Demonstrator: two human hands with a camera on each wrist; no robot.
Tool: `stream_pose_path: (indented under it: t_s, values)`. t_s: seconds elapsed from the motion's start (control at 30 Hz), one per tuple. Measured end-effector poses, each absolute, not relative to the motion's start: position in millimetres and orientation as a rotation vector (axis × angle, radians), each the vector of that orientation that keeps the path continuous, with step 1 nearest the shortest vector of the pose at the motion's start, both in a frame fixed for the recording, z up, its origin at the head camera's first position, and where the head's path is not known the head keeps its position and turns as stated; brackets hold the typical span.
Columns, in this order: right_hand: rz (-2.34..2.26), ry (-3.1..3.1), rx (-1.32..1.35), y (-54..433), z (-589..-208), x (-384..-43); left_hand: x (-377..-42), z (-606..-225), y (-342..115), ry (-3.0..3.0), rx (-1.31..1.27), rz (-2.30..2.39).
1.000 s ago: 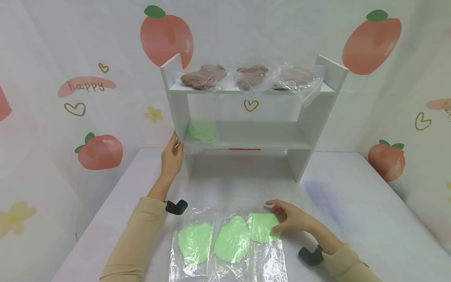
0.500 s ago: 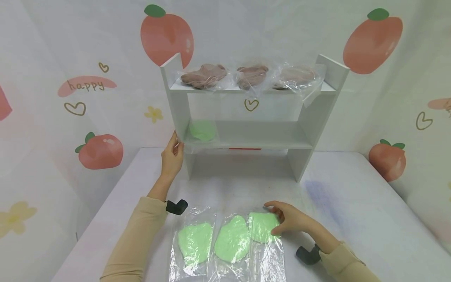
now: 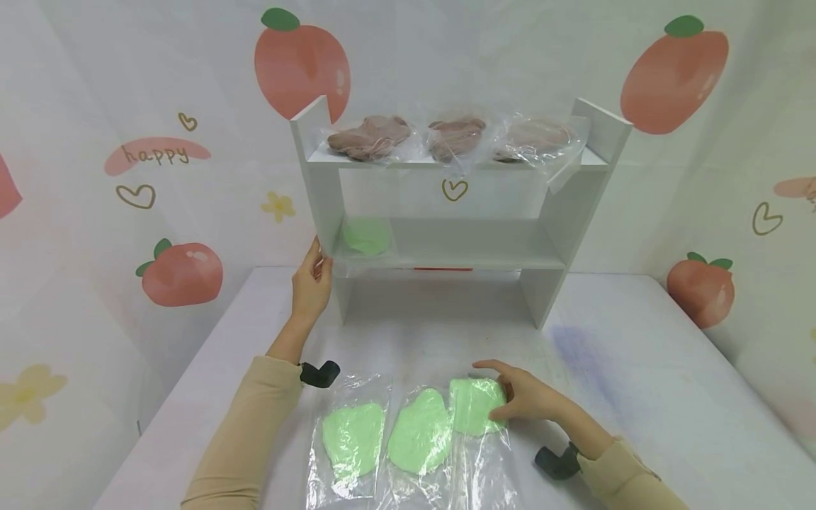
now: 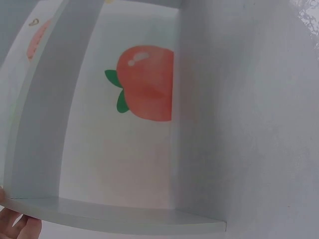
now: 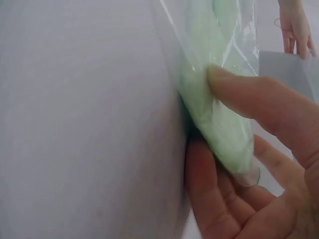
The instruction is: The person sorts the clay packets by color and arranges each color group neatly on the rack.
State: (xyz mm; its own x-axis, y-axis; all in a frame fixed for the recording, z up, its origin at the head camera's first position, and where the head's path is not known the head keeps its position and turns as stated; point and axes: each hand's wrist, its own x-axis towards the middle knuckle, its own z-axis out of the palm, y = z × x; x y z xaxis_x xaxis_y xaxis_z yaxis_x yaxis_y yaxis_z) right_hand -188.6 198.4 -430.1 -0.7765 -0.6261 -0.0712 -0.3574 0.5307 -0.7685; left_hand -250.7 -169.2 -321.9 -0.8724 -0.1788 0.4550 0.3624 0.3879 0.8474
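Observation:
In the head view my left hand (image 3: pixel 311 287) rests at the left side panel of the white shelf (image 3: pixel 446 268), its fingers fairly straight along the outer face. Its fingertips (image 4: pixel 30 228) appear at the panel's edge in the left wrist view. My right hand (image 3: pixel 529 393) pinches the far corner of a clear plastic bag holding a flat green dough-like slab (image 5: pixel 219 124), thumb on top and fingers curled underneath. That end is lifted a little off the table. Two similar bags of green slab, one in the middle (image 3: pixel 419 432) and one at left (image 3: pixel 353 439), lie beside it.
Another bagged green slab (image 3: pixel 366 236) sits on the shelf's middle board at the left. On the top board lie three clear bags of brown lumps (image 3: pixel 455 140). The white table (image 3: pixel 637 397) extends to both sides. A printed cloth (image 3: pixel 510 57) hangs behind.
My right hand has shifted slightly left, its fingers now beneath the bag's far end, and that end has come up. The left hand stays at the shelf panel.

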Motion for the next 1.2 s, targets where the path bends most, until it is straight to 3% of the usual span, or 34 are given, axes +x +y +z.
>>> stream_pose_path:
  t_s: [0.8, 1.03, 1.2]
  values:
    - [-1.421, 2.369, -0.728, 210.3, -420.8, -194.5, -249.6, -321.2, -168.9, -2.186, -0.152, -1.497]
    - [-1.474, 2.359, -0.710, 210.8, -411.7, -193.9, -278.4, -350.2, -181.4, -2.150, -0.168, -1.457]
    - [-1.508, 2.347, -0.689, 211.3, -403.8, -192.9, -277.9, -348.7, -181.1, -2.149, -0.155, -1.467]
